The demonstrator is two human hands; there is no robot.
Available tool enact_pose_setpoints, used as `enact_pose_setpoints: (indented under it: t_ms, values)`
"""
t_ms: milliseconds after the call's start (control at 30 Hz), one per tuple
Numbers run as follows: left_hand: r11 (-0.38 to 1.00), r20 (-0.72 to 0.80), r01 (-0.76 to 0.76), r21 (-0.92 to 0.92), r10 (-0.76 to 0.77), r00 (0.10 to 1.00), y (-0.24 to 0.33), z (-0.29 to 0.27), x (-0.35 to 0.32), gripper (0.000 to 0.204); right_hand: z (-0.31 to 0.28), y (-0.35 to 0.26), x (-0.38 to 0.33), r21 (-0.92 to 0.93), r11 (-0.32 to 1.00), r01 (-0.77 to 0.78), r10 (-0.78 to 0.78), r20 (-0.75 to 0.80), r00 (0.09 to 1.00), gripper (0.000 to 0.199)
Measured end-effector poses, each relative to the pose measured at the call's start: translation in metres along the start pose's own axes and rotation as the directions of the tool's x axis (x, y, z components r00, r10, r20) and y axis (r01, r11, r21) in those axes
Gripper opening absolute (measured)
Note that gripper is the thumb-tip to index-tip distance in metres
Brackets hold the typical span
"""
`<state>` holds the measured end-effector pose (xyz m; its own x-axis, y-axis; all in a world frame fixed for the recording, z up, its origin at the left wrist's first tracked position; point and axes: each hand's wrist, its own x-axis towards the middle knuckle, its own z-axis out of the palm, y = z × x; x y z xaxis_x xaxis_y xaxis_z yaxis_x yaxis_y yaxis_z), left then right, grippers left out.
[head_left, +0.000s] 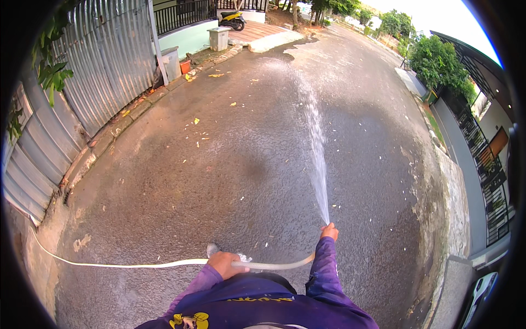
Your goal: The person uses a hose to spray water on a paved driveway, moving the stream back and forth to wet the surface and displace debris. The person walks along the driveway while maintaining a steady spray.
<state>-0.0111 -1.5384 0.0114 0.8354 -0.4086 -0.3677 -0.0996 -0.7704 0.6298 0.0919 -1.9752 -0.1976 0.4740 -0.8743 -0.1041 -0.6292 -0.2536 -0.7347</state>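
Observation:
A pale hose [137,266] runs from the left edge of the road, across my front, and up to my right hand. My right hand [329,232] is closed around the hose's end, held out ahead of me. From it a jet of water [318,148] shoots forward and spreads as it lands on the asphalt. Close to my body, my left hand [223,265] grips the middle of the hose. Something whitish and translucent [212,249] pokes out by its fingers; I cannot make out what it is. The hose's tip is mostly hidden by my right fingers.
Wet asphalt [235,192] with scattered leaves stretches ahead. A corrugated metal fence [104,60] and a curb line the left side. Beyond it stand an orange pot [185,66], a concrete bin [218,39] and a parked scooter [234,21]. A black railing [496,203] runs along the right.

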Motion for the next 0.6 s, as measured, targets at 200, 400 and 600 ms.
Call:
enact_pose_setpoints:
  t_ms: [200,400,600]
  values:
    - [1.000,0.010,-0.020,0.024,0.020,1.000,0.002,-0.002,0.000,0.048,0.012,0.055,0.019,-0.058,0.952,-0.302,0.307,0.149,0.940,0.037]
    - [1.000,0.034,-0.014,0.027,0.013,0.999,0.007,-0.005,0.001,0.048,0.005,0.056,0.014,-0.031,0.956,-0.293,0.293,0.026,0.956,0.043]
    - [1.000,0.047,0.000,0.022,-0.001,0.999,0.006,-0.006,0.002,0.048,-0.001,0.030,0.005,0.166,0.956,-0.241,0.250,-0.033,0.968,0.050]
